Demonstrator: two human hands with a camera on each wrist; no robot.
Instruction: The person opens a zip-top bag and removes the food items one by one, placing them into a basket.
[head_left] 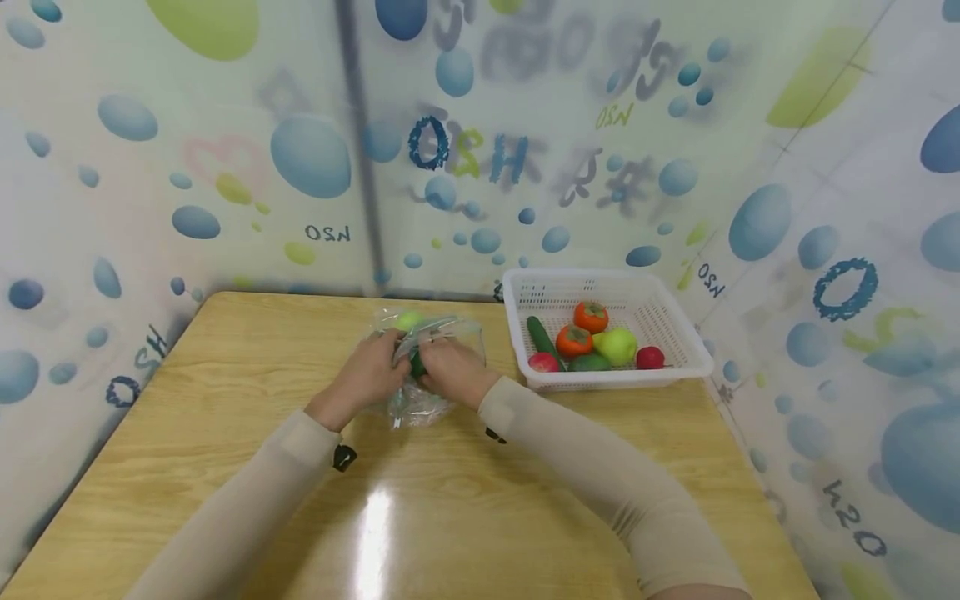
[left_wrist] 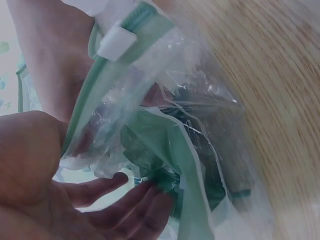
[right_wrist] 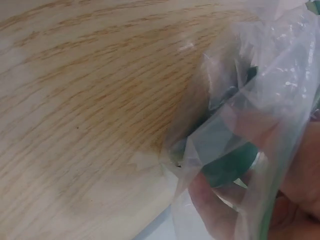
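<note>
A clear zip bag [head_left: 417, 407] with a pale green closure strip lies crumpled between both hands; its white slider [left_wrist: 117, 44] shows in the left wrist view. My left hand [head_left: 375, 368] holds the bag's opening from the left, fingers bent at its edge. From the right, my right hand [head_left: 452, 367] reaches into the opening. Through the plastic in the right wrist view, its fingers curl round a smooth, dark green vegetable [right_wrist: 234, 167], its far end hidden by film and folds. Light green produce [head_left: 409, 320] shows at the bag's far side.
To the right stands a white perforated basket [head_left: 678, 337] with two persimmons [head_left: 591, 317], a cucumber [head_left: 542, 337], a yellow-green pear [head_left: 617, 346] and several other pieces. Patterned walls border the wooden table [head_left: 262, 350] at the back and sides.
</note>
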